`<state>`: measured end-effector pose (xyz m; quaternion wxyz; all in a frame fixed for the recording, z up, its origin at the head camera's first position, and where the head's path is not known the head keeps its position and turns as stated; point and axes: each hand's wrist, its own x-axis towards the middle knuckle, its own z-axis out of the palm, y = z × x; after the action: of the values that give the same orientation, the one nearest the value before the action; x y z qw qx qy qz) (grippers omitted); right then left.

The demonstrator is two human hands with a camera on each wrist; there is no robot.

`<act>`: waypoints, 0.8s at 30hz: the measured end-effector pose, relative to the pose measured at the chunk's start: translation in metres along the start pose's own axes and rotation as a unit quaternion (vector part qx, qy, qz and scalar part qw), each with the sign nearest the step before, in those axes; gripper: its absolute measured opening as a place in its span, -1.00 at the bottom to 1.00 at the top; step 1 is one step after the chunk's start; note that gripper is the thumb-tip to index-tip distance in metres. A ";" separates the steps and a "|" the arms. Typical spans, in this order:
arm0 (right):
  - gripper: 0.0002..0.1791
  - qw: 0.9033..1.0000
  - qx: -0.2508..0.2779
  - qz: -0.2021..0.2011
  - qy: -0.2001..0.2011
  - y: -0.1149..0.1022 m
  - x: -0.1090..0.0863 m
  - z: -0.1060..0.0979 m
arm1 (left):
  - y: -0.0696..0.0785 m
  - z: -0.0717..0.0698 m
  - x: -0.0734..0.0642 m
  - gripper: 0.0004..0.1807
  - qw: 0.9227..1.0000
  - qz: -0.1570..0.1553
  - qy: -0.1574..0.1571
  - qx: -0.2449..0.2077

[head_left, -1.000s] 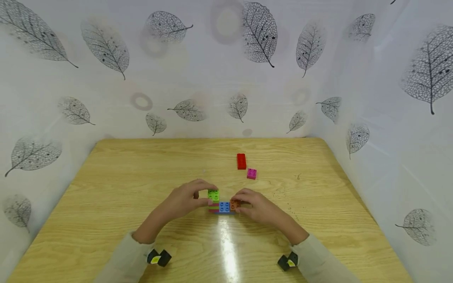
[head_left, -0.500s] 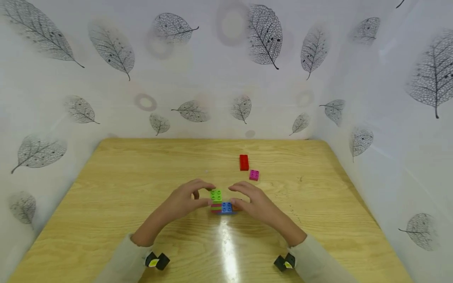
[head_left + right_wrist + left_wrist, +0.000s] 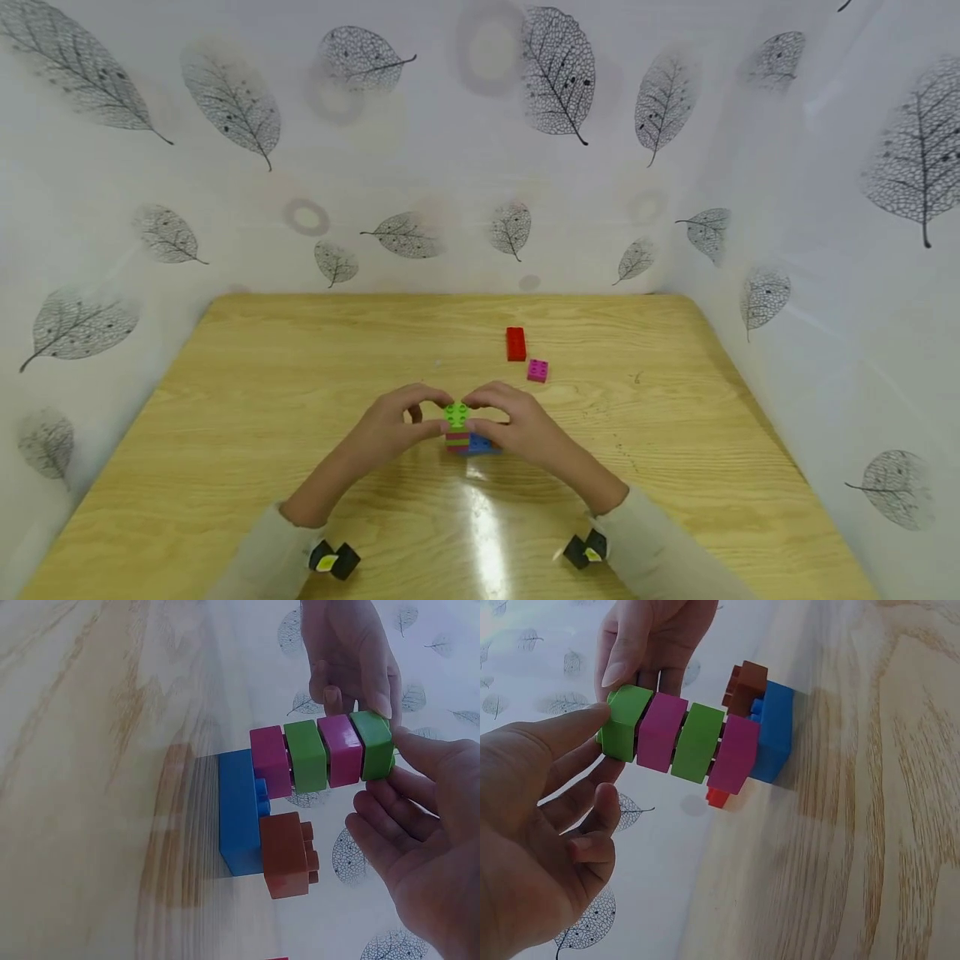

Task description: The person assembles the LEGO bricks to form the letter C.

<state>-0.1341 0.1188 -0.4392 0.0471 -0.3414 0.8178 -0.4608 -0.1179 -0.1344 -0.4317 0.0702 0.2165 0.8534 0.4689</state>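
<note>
A small tower of alternating green and pink toy bricks stands on one end of a blue brick (image 3: 238, 814). Topping it is a green brick (image 3: 457, 414), also plain in the left wrist view as the outermost green brick (image 3: 624, 724). My left hand (image 3: 397, 421) pinches that top brick from the left between thumb and fingers. From the other side my right hand (image 3: 521, 423) pinches the same brick, thumb nearer me. An orange-brown brick (image 3: 285, 855) sits on the blue brick's other end; in the head view the right hand hides it.
Behind the hands, a long red brick (image 3: 516, 343) and a small magenta brick (image 3: 537, 371) lie on the wooden table (image 3: 300, 350). A leaf-patterned white covering (image 3: 450, 150) rises at the table's back and sides.
My right hand has let go of the orange-brown brick and moved left to the top green brick. The left hand has stayed at the tower.
</note>
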 end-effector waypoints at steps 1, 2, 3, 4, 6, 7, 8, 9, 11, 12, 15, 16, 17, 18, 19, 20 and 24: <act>-0.66 1.000 -0.001 -0.001 0.002 0.000 0.000 0.001 | 0.000 0.000 -0.001 -0.67 1.000 0.000 0.001 0.000; -0.66 1.000 -0.004 -0.002 0.003 0.000 0.000 0.001 | 0.000 0.000 -0.001 -0.67 1.000 -0.001 0.003 0.000; -0.66 1.000 -0.008 -0.003 0.005 0.000 0.000 0.002 | 0.000 0.000 -0.001 -0.67 1.000 -0.001 0.004 0.001; -0.66 1.000 -0.010 -0.003 0.006 -0.001 0.000 0.002 | 0.000 0.000 -0.001 -0.67 1.000 -0.002 0.005 0.002; -0.66 1.000 -0.012 -0.005 0.010 0.000 0.000 0.003 | 0.000 0.000 -0.002 -0.68 1.000 -0.004 0.006 0.004; -0.67 1.000 -0.011 -0.006 0.011 0.000 0.000 0.003 | 0.001 0.000 -0.002 -0.68 1.000 -0.005 0.008 0.003; -0.67 1.000 -0.008 -0.008 0.012 0.000 0.000 0.004 | 0.001 -0.001 -0.002 -0.69 1.000 -0.005 0.009 0.004; -0.67 1.000 -0.003 -0.010 0.013 0.000 0.000 0.004 | 0.001 -0.001 -0.001 -0.69 1.000 -0.005 0.010 0.005; -0.69 1.000 0.007 -0.014 0.013 0.001 0.000 0.005 | 0.000 0.000 -0.001 -0.69 1.000 -0.004 0.011 0.009; -0.70 1.000 0.010 -0.017 0.012 0.001 0.000 0.005 | 0.000 0.000 0.000 -0.69 1.000 -0.003 0.011 0.012; -0.72 0.999 0.015 -0.033 0.007 0.001 0.000 0.005 | -0.002 0.002 0.001 -0.68 1.000 -0.010 0.010 0.022; -0.72 0.999 0.014 -0.038 0.007 0.001 0.000 0.005 | -0.002 0.002 0.001 -0.68 1.000 -0.015 0.011 0.025; -0.72 0.999 0.013 -0.044 0.007 0.001 0.000 0.005 | -0.003 0.002 0.001 -0.68 0.999 -0.018 0.010 0.027; -0.72 0.999 0.009 -0.050 0.008 0.001 0.000 0.005 | -0.003 0.002 0.001 -0.68 0.999 -0.021 0.010 0.028; -0.72 0.998 0.009 -0.054 0.010 0.001 0.000 0.006 | -0.003 0.002 0.001 -0.68 0.999 -0.025 0.009 0.030; -0.72 0.998 0.007 -0.055 0.012 0.002 0.000 0.006 | -0.004 0.003 0.001 -0.68 0.999 -0.026 0.008 0.031; -0.71 0.998 0.006 -0.055 0.005 0.004 0.000 0.008 | -0.005 0.003 0.000 -0.69 0.999 -0.036 0.011 0.039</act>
<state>-0.1332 0.1142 -0.4472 0.0194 -0.3829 0.7955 -0.4692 -0.1184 -0.1344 -0.4373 0.0692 0.1833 0.8788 0.4351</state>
